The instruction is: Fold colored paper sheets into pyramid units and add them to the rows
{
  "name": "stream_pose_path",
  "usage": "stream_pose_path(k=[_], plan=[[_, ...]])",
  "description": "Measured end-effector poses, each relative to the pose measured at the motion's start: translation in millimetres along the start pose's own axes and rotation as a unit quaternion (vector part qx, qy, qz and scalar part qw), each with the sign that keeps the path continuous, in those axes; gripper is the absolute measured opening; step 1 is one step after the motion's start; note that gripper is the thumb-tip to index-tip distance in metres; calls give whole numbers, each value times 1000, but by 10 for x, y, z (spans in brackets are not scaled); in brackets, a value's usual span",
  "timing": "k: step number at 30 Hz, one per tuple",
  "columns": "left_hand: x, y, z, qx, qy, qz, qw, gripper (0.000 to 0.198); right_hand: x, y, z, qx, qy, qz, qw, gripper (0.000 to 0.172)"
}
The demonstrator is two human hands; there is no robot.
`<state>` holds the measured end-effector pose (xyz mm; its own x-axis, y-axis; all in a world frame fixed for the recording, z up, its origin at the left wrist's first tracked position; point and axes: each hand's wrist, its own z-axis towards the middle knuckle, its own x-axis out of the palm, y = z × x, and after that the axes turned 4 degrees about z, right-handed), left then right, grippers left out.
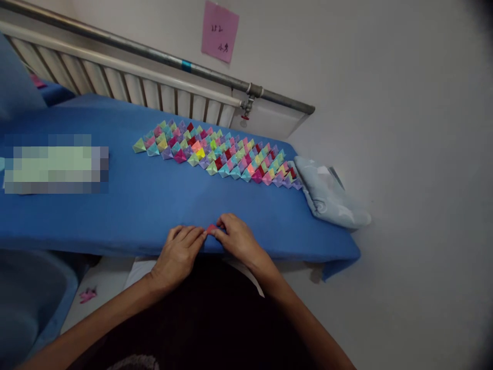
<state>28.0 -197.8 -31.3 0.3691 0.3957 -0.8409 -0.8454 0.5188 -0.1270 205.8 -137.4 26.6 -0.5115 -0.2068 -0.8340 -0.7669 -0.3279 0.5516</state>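
Note:
A small red piece of paper (211, 229) lies between my two hands near the front edge of the blue-covered table (154, 205). My left hand (182, 253) has its fingers together, the tips pressed at the paper's left side. On the other side, my right hand (235, 237) pinches the paper between thumb and fingers. Beyond my hands, several rows of folded paper pieces (227, 154) in many colours stand close together on the cloth.
A folded light-blue cloth (327, 192) lies at the table's right end. Behind are a radiator (142, 90) and a metal pipe (154, 53). A blurred-out item (56, 164) rests at the left. Below left is a blue chair (34, 303). A pink note (220, 32) hangs on the wall.

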Motion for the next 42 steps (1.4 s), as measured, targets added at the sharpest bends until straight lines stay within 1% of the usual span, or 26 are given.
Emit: stream_pose_path(k=[4,7,9,11,14,16,18,20,23,25,27,29,30,32,34,37,40,42], plan=[[8,-27,-7,-14,-12,6,1000,40,14,16,-36,-14,-3,-19,1000,13],[2,-22,10,-12,-34,-1,999,37,45,41,-70,-15,-28,-45,998,9],[-9,13,41,-10,-39,-20,999,35,72,42,-83,-7,-39,-36,999,6],[-24,69,87,-15,-31,-50,998,32,103,33,-86,2,-43,-3,999,4],[-42,179,179,-35,6,-102,994,29,153,21,-72,19,-54,60,997,9],[-53,272,258,-57,28,-150,987,28,174,20,-47,31,-61,99,993,9],[-73,388,361,-103,20,-199,974,29,169,20,4,38,-80,134,987,8],[-97,525,504,-171,18,-234,957,29,135,15,93,26,-117,155,981,8],[-114,731,798,-252,55,-274,927,31,45,-22,309,-26,-166,138,976,9],[-93,841,1029,-287,82,-303,905,33,-20,-66,491,-64,-190,113,973,10],[-43,922,1260,-309,98,-344,881,34,-76,-120,679,-94,-210,96,969,11],[26,983,1469,-309,112,-390,860,34,-114,-178,856,-116,-222,89,964,12],[65,1011,1561,-300,116,-406,855,33,-127,-206,939,-125,-225,86,963,12],[146,1071,1713,-265,128,-417,860,29,-139,-260,1095,-139,-222,85,961,13],[232,1137,1818,-220,138,-391,883,23,-133,-316,1240,-149,-211,93,962,13],[356,1235,1885,-179,151,-339,911,16,-87,-420,1421,-158,-180,123,963,11],[448,1306,1858,-173,162,-323,916,14,-15,-545,1520,-166,-153,154,962,13],[481,1336,1818,-156,159,-325,919,16,18,-617,1531,-161,-161,177,958,17]])
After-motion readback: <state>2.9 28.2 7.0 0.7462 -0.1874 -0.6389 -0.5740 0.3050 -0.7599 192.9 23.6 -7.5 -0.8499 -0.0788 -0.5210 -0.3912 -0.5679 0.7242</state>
